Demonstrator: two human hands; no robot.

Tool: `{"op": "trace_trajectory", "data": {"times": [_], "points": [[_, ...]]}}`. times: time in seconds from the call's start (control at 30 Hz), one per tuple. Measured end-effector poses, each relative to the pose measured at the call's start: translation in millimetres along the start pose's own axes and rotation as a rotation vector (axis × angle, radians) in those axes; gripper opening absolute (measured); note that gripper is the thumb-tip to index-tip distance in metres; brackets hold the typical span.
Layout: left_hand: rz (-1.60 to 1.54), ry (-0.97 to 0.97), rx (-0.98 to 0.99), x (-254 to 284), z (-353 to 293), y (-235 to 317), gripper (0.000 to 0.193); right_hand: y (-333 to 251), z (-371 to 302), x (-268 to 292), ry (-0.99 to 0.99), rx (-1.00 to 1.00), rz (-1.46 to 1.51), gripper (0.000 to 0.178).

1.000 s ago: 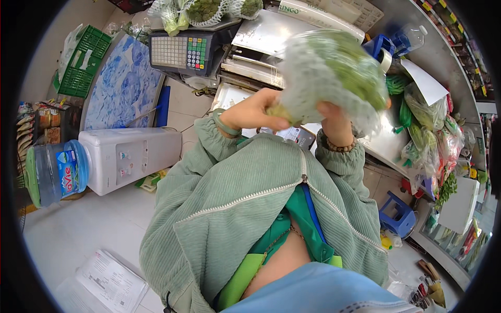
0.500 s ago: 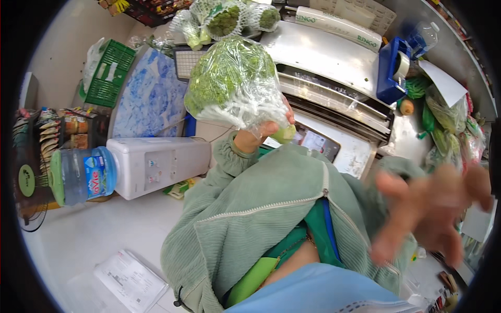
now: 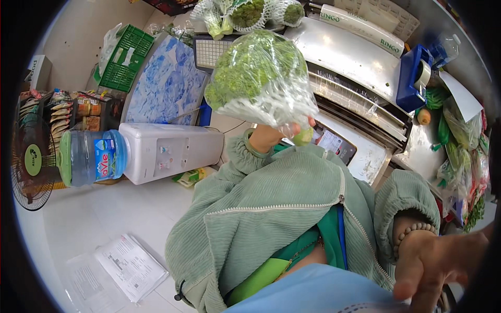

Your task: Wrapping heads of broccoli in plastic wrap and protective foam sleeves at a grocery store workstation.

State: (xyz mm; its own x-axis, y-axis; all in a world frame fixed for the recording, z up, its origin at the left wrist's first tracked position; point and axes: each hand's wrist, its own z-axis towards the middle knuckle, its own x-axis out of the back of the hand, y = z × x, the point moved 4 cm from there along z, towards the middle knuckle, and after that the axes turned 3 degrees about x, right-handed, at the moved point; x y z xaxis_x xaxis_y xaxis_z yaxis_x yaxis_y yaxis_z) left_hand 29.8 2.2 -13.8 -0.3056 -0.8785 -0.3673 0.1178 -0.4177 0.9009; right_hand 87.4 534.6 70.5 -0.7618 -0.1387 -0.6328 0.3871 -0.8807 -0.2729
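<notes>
And here's the broccoli (image 3: 258,70), up in front of me in clear film, with white foam netting bunched round its lower part! My left hand (image 3: 267,136) has it, fingers clasped about the lower end, the pale stalk (image 3: 303,137) poking out beside my thumb; part of that grasp is hidden behind the wrapping. The head leans up and to the left, overlapping the edge of the scale's keypad (image 3: 210,53) in my view.

Down at lower right, my right hand (image 3: 436,263) is well apart from it, released, fingers loosely spread, some lost at the dark rim; a bead bracelet (image 3: 417,228) circles that wrist.

Just beyond the broccoli, more netted heads (image 3: 248,14) sit at the top, and to the right stretches the steel wrapping machine (image 3: 347,55) with a white roll (image 3: 361,31) along its back. A blue tape dispenser (image 3: 409,86) stands at its right end, an onion (image 3: 424,117) near that. Below the machine, close to my left hand, lies a phone (image 3: 342,148).
</notes>
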Motion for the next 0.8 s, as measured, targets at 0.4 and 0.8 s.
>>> {"op": "trace_trajectory", "data": {"times": [0.4, 0.8], "points": [[-0.134, 0.005, 0.052, 8.8, -6.8, -13.2, 0.056, 162.4, 194.2, -3.3, -0.007, 0.050, 0.051, 0.036], [-0.181, 0.085, 0.158, 13.4, -12.0, -26.6, 0.063, 189.3, 228.6, -8.9, -0.106, 0.300, 0.359, 0.019]]}}
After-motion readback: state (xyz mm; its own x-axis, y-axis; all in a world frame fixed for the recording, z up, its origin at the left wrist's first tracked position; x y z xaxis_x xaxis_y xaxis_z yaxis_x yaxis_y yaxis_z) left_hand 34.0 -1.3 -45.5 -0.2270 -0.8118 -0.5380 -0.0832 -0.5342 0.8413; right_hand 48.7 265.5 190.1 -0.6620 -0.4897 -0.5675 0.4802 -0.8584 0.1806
